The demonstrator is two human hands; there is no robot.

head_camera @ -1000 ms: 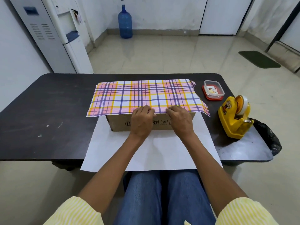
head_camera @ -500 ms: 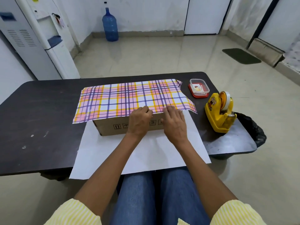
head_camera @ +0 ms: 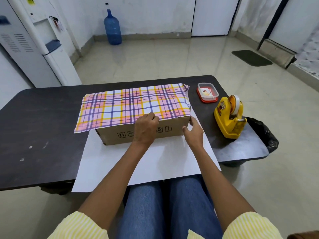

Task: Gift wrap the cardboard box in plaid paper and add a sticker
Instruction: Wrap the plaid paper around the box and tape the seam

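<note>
The cardboard box (head_camera: 114, 137) sat mid-frame on the desk (head_camera: 43, 126), on the white underside of the plaid paper (head_camera: 131, 104), whose far flap lay over its top. Your left hand (head_camera: 146, 128) held that flap's edge at the box's front rim with curled fingers. Your right hand (head_camera: 194, 133) was spread, fingertips at the box's right corner. The paper looked thin, light and easily torn, so take it near its edges and brace against the stiff box.
</note>
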